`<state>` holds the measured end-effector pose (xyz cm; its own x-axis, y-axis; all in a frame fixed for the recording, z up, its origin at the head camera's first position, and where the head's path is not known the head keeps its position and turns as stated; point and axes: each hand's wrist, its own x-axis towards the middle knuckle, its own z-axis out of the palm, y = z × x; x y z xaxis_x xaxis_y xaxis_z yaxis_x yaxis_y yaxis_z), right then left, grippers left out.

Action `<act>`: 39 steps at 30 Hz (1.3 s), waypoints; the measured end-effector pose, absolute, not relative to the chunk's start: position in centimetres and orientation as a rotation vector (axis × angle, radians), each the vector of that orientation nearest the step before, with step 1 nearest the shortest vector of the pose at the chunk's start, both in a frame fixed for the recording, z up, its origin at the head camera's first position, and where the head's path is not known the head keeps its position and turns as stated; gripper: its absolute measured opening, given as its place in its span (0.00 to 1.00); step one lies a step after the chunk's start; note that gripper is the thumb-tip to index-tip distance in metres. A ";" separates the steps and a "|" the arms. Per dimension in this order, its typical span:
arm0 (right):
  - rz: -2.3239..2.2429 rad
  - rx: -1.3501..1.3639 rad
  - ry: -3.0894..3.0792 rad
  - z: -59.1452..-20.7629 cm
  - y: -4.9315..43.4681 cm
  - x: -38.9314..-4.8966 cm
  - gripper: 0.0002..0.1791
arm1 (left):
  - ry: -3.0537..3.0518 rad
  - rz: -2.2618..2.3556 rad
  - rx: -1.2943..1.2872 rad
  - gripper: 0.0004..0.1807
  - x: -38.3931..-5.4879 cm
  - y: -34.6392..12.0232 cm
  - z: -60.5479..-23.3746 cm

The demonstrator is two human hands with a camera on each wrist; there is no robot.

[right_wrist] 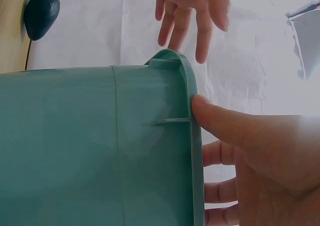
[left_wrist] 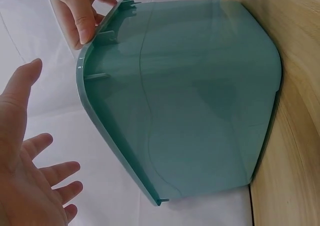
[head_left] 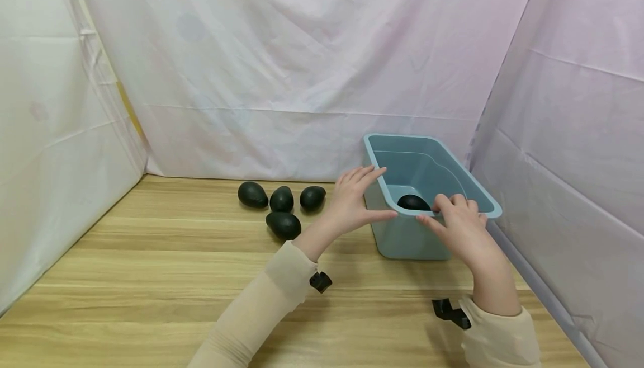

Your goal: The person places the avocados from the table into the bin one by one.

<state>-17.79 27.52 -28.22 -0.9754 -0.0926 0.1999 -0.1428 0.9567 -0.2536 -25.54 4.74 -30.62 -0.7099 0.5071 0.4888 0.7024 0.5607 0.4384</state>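
A blue-green plastic bin (head_left: 415, 239) stands upright at the right of the table. My right hand (head_left: 463, 228) grips its near rim, thumb outside and fingers curled over the edge. In the right wrist view that thumb (right_wrist: 225, 121) presses against the rim. Beside the bin's left corner hangs my left hand (head_left: 351, 203), its fingers spread and holding nothing. From the left wrist view, a gap separates this hand (left_wrist: 30, 161) from the bin wall. One dark avocado (head_left: 413, 202) lies inside the bin, partly hidden by the near rim.
Several dark avocados, among them a near one (head_left: 284, 226) and a far-left one (head_left: 252, 194), lie grouped on the wooden table (head_left: 151, 278) left of the bin. White cloth (head_left: 282, 66) hangs behind, and more cloth (head_left: 573, 150) stands close on the right.
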 end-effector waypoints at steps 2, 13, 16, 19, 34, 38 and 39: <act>0.399 0.182 -2.921 -28.3 27.6 -17.8 0.24 | -2.492 -0.898 -0.989 0.50 -25.4 4.5 -30.7; 0.416 0.175 -2.911 -28.3 27.6 -17.8 0.23 | -2.485 -0.923 -0.974 0.51 -25.3 3.1 -31.3; 0.421 0.172 -2.909 -28.3 27.5 -17.8 0.23 | -2.497 -0.932 -0.966 0.52 -25.2 2.7 -31.5; 0.421 0.169 -2.911 -28.3 27.5 -17.9 0.23 | -2.502 -0.953 -0.957 0.52 -25.2 2.3 -31.6; 0.432 0.175 -2.918 -28.2 27.4 -17.8 0.24 | -2.454 -1.081 -0.907 0.51 -25.3 -0.2 -32.9; 0.432 0.173 -2.918 -28.3 27.4 -17.8 0.24 | -2.453 -1.081 -0.892 0.51 -25.4 -0.8 -33.3; 0.432 0.171 -2.918 -28.3 27.4 -17.8 0.24 | -2.454 -1.089 -0.889 0.51 -25.4 -0.9 -33.4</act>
